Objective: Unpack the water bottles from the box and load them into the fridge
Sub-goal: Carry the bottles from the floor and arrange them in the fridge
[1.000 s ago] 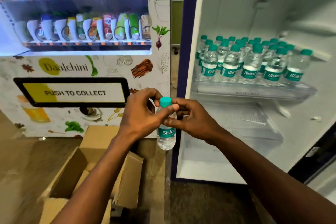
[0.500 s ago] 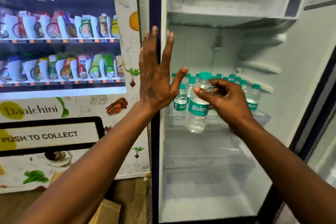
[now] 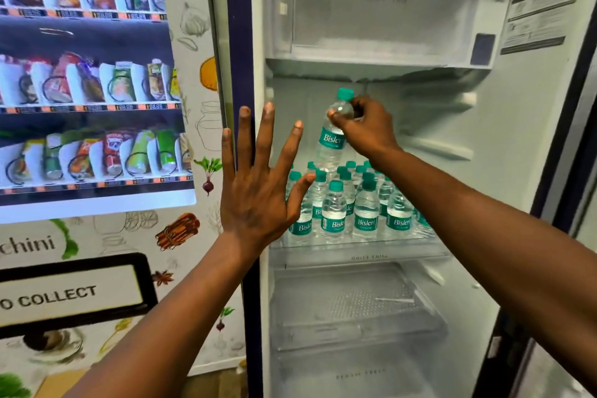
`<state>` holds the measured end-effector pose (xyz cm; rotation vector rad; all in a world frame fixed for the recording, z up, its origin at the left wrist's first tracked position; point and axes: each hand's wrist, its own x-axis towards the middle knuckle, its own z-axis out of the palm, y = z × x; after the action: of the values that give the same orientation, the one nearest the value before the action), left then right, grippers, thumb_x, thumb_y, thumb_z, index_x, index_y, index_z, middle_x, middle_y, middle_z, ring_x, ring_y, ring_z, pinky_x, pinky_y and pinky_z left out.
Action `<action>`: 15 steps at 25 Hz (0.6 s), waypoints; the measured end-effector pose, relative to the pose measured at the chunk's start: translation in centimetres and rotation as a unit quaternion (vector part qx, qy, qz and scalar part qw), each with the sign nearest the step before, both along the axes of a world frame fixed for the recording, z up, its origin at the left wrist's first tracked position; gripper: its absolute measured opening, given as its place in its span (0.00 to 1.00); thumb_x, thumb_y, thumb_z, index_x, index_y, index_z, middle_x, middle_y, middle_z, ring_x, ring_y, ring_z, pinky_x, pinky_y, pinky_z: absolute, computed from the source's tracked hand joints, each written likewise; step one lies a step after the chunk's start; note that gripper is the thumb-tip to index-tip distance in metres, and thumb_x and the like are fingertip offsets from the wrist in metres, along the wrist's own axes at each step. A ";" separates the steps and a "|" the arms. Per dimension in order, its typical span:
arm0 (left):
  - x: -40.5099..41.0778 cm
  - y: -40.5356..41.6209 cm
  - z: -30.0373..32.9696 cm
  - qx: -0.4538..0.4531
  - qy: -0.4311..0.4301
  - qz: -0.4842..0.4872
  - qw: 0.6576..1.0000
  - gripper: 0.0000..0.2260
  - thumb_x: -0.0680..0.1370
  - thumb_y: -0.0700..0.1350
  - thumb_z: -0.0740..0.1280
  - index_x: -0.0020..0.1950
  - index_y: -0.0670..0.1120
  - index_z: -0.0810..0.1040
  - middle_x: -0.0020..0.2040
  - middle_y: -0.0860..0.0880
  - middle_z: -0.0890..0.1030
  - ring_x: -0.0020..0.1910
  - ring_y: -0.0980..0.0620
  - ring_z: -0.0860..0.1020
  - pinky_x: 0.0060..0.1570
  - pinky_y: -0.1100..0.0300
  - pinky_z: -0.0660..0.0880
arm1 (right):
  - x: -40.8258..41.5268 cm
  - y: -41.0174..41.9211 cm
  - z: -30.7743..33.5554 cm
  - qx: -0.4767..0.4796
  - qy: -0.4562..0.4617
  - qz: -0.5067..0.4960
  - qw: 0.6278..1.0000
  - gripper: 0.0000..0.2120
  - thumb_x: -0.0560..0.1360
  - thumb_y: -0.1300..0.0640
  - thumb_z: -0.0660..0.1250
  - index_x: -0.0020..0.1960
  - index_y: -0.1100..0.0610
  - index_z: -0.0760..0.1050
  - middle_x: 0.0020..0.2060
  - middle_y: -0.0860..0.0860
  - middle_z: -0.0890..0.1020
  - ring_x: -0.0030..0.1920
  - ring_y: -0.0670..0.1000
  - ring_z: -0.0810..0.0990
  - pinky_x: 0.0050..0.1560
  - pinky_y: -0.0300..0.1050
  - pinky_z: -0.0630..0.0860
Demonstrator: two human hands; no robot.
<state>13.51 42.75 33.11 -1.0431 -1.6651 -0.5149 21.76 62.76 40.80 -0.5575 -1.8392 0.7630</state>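
While your right hand (image 3: 366,131) pinches the ribbed clear-plastic Bisleri bottle (image 3: 332,136) by its neck above the packed bottles (image 3: 352,203) on the glass shelf (image 3: 355,247), your left hand (image 3: 258,191) hangs splayed at 9 o'clock beside the fridge's (image 3: 452,171) edge; room remains at 3 o'clock.

Two bare forearms are seen, uncovered by any sleeve. The left hand (image 3: 258,200) and right hand (image 3: 366,131) are ungloved; the fingernails are kept short.

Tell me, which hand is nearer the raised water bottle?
Right: the right hand grips the bottle near its neck. The left hand is spread open, apart, lower left.
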 end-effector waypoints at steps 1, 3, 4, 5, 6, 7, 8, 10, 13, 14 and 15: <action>0.0 0.0 0.0 0.001 -0.004 0.004 1.000 0.32 0.81 0.64 0.55 0.82 0.52 0.56 0.82 0.40 0.51 0.80 0.36 0.47 0.76 0.36 0.50 | -0.9 0.3 -0.2 -0.001 -0.016 0.003 1.000 0.16 0.74 0.48 0.75 0.57 0.56 0.81 0.50 0.51 0.86 0.45 0.45 0.81 0.42 0.35 0.73; 0.0 0.0 0.0 0.003 -0.006 0.007 1.000 0.32 0.81 0.64 0.55 0.82 0.52 0.56 0.82 0.40 0.50 0.80 0.36 0.46 0.76 0.37 0.50 | -2.1 0.6 -0.8 -0.007 -0.034 0.011 0.999 0.17 0.75 0.49 0.74 0.60 0.57 0.80 0.52 0.51 0.84 0.45 0.44 0.79 0.39 0.33 0.72; -0.1 0.1 -0.1 0.005 -0.004 0.006 1.000 0.32 0.81 0.64 0.55 0.82 0.51 0.56 0.82 0.40 0.50 0.80 0.36 0.46 0.76 0.37 0.50 | -2.5 0.8 -0.9 -0.013 -0.035 0.013 0.999 0.18 0.76 0.50 0.73 0.61 0.57 0.79 0.54 0.52 0.84 0.45 0.44 0.78 0.38 0.31 0.70; -0.2 0.1 -0.1 0.007 -0.002 0.006 1.000 0.31 0.81 0.63 0.55 0.82 0.51 0.56 0.82 0.40 0.49 0.80 0.36 0.45 0.76 0.37 0.51 | -3.0 1.1 -1.0 -0.019 -0.033 0.013 0.999 0.19 0.76 0.50 0.73 0.63 0.58 0.77 0.55 0.52 0.83 0.46 0.45 0.78 0.38 0.30 0.69; -0.2 0.0 -0.2 0.009 -0.003 0.006 1.000 0.31 0.82 0.63 0.55 0.82 0.51 0.56 0.82 0.39 0.49 0.80 0.36 0.45 0.76 0.37 0.51 | -3.4 1.3 -1.2 -0.026 -0.030 0.013 0.999 0.19 0.77 0.50 0.73 0.64 0.58 0.77 0.57 0.53 0.83 0.47 0.45 0.78 0.39 0.31 0.70; -0.3 0.0 -0.2 0.012 -0.002 0.003 1.000 0.31 0.82 0.62 0.55 0.82 0.51 0.56 0.82 0.39 0.50 0.80 0.37 0.45 0.76 0.36 0.52 | -3.7 1.5 -1.1 -0.031 -0.027 0.013 0.999 0.20 0.77 0.50 0.72 0.65 0.58 0.76 0.58 0.53 0.82 0.48 0.46 0.78 0.42 0.32 0.71; -0.3 0.1 -0.1 0.013 0.000 0.002 1.000 0.31 0.82 0.62 0.56 0.81 0.50 0.57 0.82 0.39 0.50 0.81 0.37 0.45 0.76 0.36 0.52 | -3.9 1.5 -1.1 -0.032 -0.029 0.016 0.999 0.21 0.77 0.49 0.72 0.66 0.57 0.75 0.60 0.53 0.82 0.49 0.46 0.78 0.46 0.35 0.73; -0.2 0.1 0.0 0.013 0.003 0.007 1.000 0.31 0.81 0.62 0.56 0.81 0.51 0.57 0.82 0.39 0.49 0.81 0.37 0.45 0.76 0.36 0.52 | -4.1 1.5 -1.0 -0.026 -0.044 0.024 0.998 0.22 0.76 0.49 0.73 0.67 0.57 0.75 0.61 0.54 0.82 0.51 0.46 0.78 0.50 0.40 0.75; -0.2 0.2 0.0 0.011 0.008 0.024 1.000 0.32 0.81 0.63 0.56 0.82 0.51 0.56 0.82 0.40 0.48 0.80 0.37 0.45 0.77 0.37 0.50 | -3.2 2.0 -0.7 -0.018 -0.043 0.028 0.999 0.23 0.77 0.50 0.72 0.68 0.58 0.75 0.62 0.54 0.81 0.52 0.47 0.79 0.46 0.33 0.74; -0.2 0.2 -0.1 0.006 0.017 0.032 0.999 0.32 0.81 0.63 0.55 0.82 0.51 0.56 0.82 0.40 0.48 0.80 0.36 0.45 0.77 0.37 0.49 | -2.6 2.4 -0.5 -0.016 -0.035 0.021 0.999 0.22 0.77 0.50 0.72 0.68 0.58 0.75 0.62 0.53 0.81 0.53 0.47 0.80 0.43 0.31 0.72; -0.2 0.3 -0.1 -0.006 0.033 0.040 0.999 0.32 0.81 0.63 0.55 0.82 0.51 0.55 0.82 0.40 0.48 0.80 0.36 0.44 0.77 0.37 0.47 | -2.0 2.9 -0.2 -0.012 -0.032 0.011 0.999 0.22 0.77 0.50 0.72 0.68 0.58 0.75 0.62 0.53 0.81 0.52 0.47 0.79 0.43 0.31 0.72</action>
<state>13.32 43.02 32.97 -0.9876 -1.6467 -0.4153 19.77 65.64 40.63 -0.5837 -1.8993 0.7899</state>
